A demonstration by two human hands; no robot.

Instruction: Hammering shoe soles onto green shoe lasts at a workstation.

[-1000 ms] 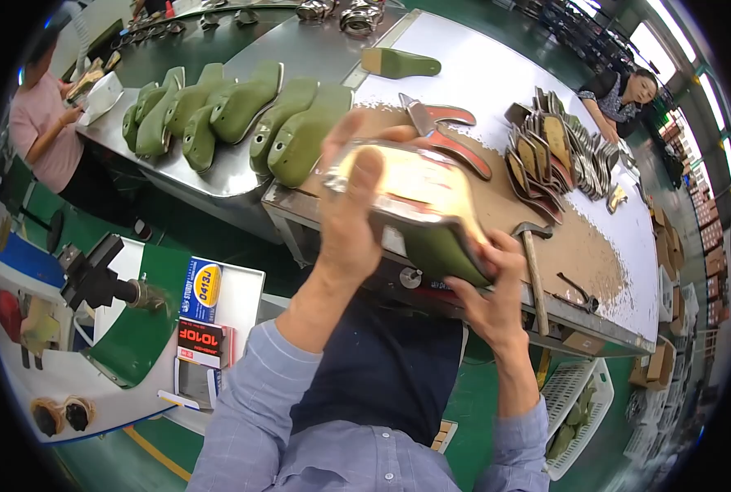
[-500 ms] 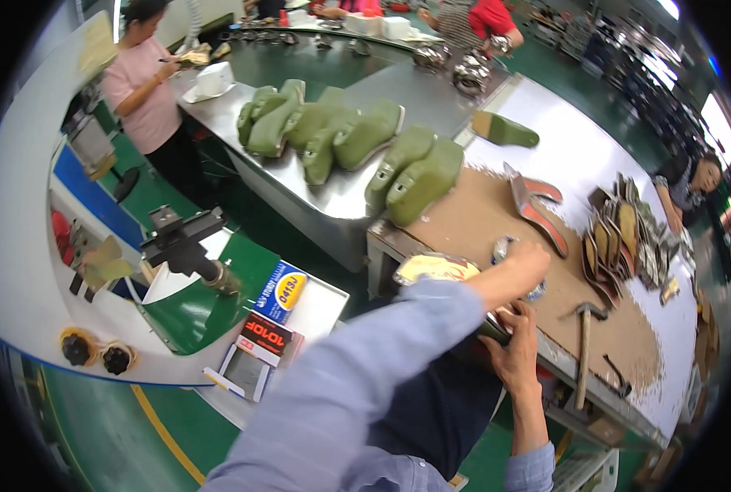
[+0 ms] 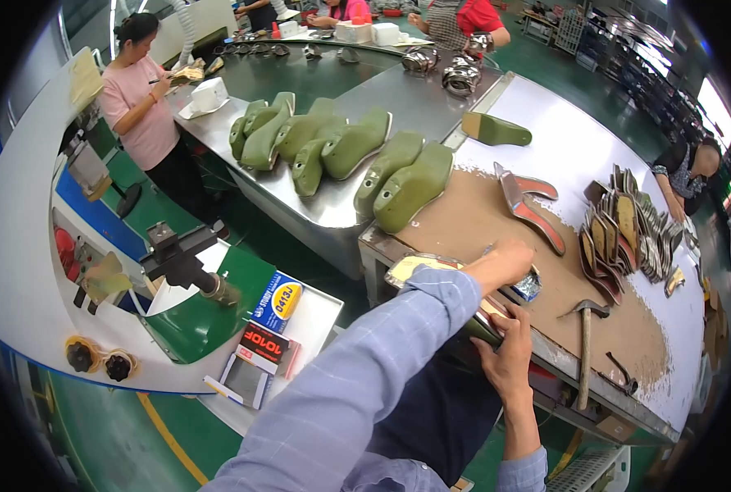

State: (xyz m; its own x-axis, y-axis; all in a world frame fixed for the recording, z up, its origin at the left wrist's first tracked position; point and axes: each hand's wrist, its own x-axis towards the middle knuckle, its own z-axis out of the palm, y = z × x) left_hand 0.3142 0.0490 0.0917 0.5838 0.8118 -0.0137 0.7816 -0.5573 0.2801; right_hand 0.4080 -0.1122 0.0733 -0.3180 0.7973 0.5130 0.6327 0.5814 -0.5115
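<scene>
My left hand (image 3: 503,266) reaches across to the brown work surface. Its fingers curl down over a crumpled silver-and-blue foil packet (image 3: 528,287); the fingertips are hidden, so what they pinch cannot be made out. Below it, my right hand (image 3: 509,353) grips one end of a green shoe last (image 3: 482,330) with thumb and fingers. The last lies over my lap at the table edge, its pale yellow sole side (image 3: 414,266) facing up. My left wrist and sleeve cover its middle.
A hammer (image 3: 585,353) and a dark curved tool (image 3: 623,373) lie to the right. Red-lined sole pieces (image 3: 537,225) and a stacked pile of them (image 3: 611,238) sit beyond. Several green lasts (image 3: 414,189) stand on the metal table. A machine (image 3: 189,258) stands left; co-workers are around.
My left hand has shifted slightly left and down over the foil packet, uncovering more of it. My right hand keeps its hold on the last. The whole view has moved a little.
</scene>
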